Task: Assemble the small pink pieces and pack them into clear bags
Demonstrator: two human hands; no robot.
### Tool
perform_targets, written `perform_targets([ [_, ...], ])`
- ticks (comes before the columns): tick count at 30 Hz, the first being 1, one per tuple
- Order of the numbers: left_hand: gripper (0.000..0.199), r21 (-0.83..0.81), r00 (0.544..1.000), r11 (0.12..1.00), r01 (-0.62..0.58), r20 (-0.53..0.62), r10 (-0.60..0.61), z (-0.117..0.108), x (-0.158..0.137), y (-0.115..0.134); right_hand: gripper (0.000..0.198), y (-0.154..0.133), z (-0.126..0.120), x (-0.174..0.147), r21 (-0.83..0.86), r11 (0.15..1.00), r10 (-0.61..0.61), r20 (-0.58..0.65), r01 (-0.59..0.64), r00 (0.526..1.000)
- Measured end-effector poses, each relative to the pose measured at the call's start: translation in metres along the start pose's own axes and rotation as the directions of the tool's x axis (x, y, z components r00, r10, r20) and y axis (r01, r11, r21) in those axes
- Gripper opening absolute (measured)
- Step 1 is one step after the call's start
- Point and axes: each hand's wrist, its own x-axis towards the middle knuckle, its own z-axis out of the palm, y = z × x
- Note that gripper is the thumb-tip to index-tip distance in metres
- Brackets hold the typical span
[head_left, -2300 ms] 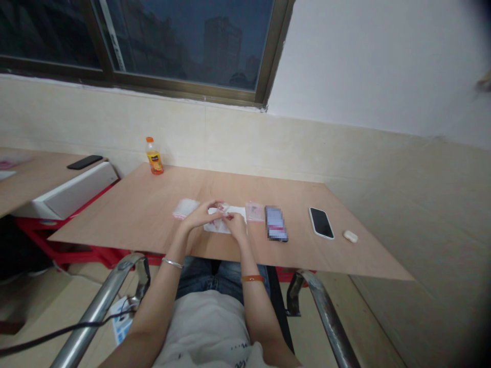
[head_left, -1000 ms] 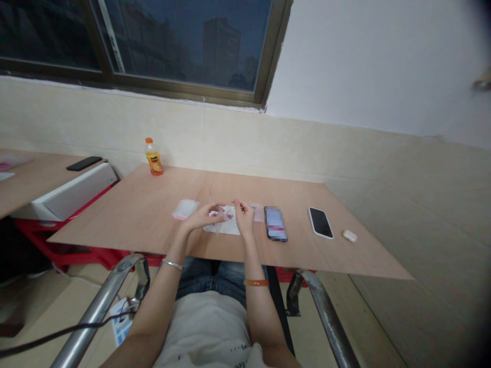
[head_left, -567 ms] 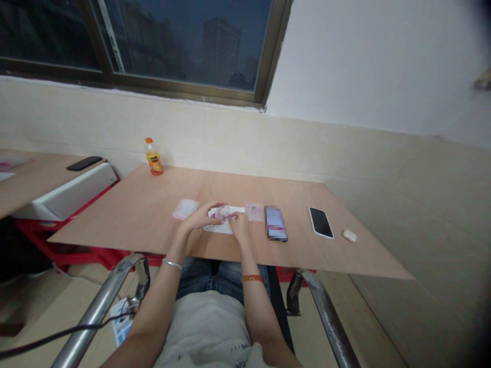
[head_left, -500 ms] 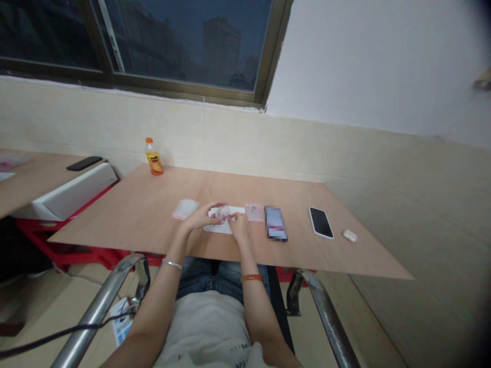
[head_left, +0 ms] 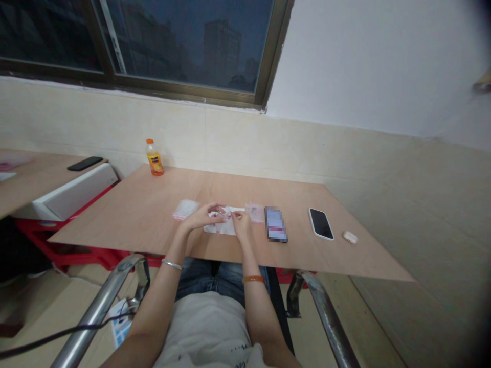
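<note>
Above a white sheet of paper (head_left: pixel 230 230), my left hand (head_left: pixel 204 216) curves its thumb and fingers around a small clear plastic bag (head_left: pixel 222 213) with pinkish parts. My right hand (head_left: pixel 242 223) is closed in a pinch at the right side of the bag. Something small and pink shows at those fingertips, too small to name. To the left of my left hand lies a stack of clear bags (head_left: pixel 186 208) with a pink edge. Another clear bag with pink marks (head_left: pixel 254 212) lies just right of my right hand.
A phone with a lit, blurred screen (head_left: pixel 275 225), a white-edged phone (head_left: pixel 321 224) and a small white case (head_left: pixel 350 236) lie to the right on the wooden table (head_left: pixel 245 184). An orange drink bottle (head_left: pixel 155 158) stands at the back left. Metal rails (head_left: pixel 326 312) flank me.
My right hand has shifted slightly right, its fingertips a little farther from my left hand. The clear bag between the hands shows less and has turned.
</note>
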Motion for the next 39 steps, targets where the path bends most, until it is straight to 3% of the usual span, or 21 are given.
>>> perform_targets([
  [3,0.045,0.013,1.000,1.000,0.008,-0.002,-0.008,0.002,-0.001,0.008,0.020,-0.017,-0.008,0.004,0.182,0.982,-0.019,-0.116,0.040,0.993],
  [6,0.044,0.007,1.000,1.000,0.007,0.016,-0.008,0.002,-0.002,0.014,0.023,-0.037,-0.017,0.005,0.276,0.956,-0.058,-0.146,0.097,0.988],
  [14,0.047,-0.009,0.999,1.000,-0.025,0.039,0.025,0.002,0.000,0.013,0.016,-0.060,-0.028,0.001,0.236,0.939,-0.249,-0.036,0.251,0.968],
  [24,0.047,-0.016,1.000,1.000,0.007,0.028,-0.007,0.003,0.000,0.012,0.022,-0.053,-0.029,0.004,0.284,0.938,-0.187,-0.071,0.200,0.980],
  [28,0.047,-0.002,1.000,1.000,0.028,0.009,-0.028,0.003,-0.001,0.012,0.022,-0.031,-0.023,0.006,0.251,0.961,-0.104,-0.075,0.120,0.992],
  [31,0.044,0.003,1.000,1.000,0.012,0.010,-0.012,0.003,-0.001,0.011,0.018,-0.011,-0.013,0.005,0.190,0.980,-0.067,0.006,0.065,0.998],
  [35,0.044,0.006,1.000,1.000,-0.012,0.003,0.012,0.003,0.000,0.008,0.016,0.003,0.002,-0.002,0.034,0.998,-0.065,0.148,0.061,0.987],
  [39,0.047,0.016,1.000,1.000,-0.011,-0.003,0.011,0.002,-0.001,0.007,0.023,0.004,0.012,-0.009,-0.183,0.980,-0.055,0.142,0.081,0.988],
])
